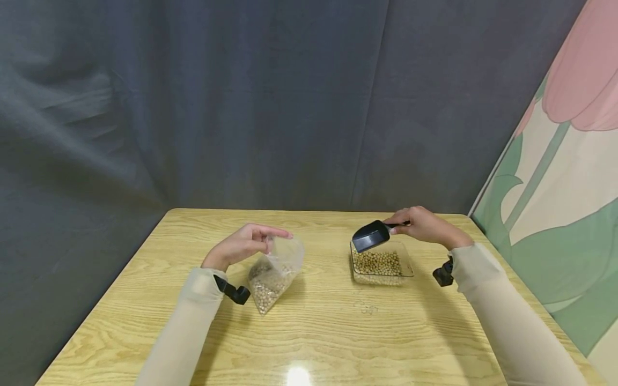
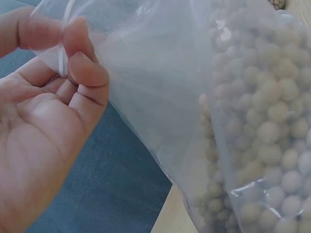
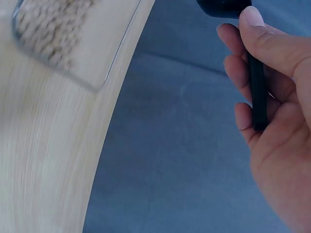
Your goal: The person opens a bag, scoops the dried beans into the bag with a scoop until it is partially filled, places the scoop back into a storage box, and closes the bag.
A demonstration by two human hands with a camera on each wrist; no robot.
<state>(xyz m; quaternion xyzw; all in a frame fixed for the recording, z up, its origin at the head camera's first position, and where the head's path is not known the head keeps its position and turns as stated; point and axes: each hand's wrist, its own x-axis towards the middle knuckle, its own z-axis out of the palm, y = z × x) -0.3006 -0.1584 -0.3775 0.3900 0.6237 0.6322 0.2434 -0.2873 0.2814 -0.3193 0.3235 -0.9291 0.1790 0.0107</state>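
Note:
My left hand point(image 1: 245, 244) pinches the top edge of a clear plastic bag point(image 1: 286, 257). Pale round beans point(image 2: 272, 126) fill the lower part of the bag, which leans with one corner down on the table. On the right, my right hand point(image 1: 419, 224) grips the handle of a black scoop point(image 1: 370, 236); thumb and fingers wrap this handle point(image 3: 257, 97) in the right wrist view. The scoop is tilted above the back left of a clear rectangular container point(image 1: 409, 268), and no beans show in it. Beans point(image 1: 376, 262) cover the container's bottom, mostly toward its left.
All of this is on a light wooden table point(image 1: 318, 338). A small faint mark or scrap point(image 1: 369, 309) lies in front of the container. Behind the table hangs a dark curtain point(image 1: 270, 107), and a flower-patterned panel point(image 1: 569, 214) stands on the right.

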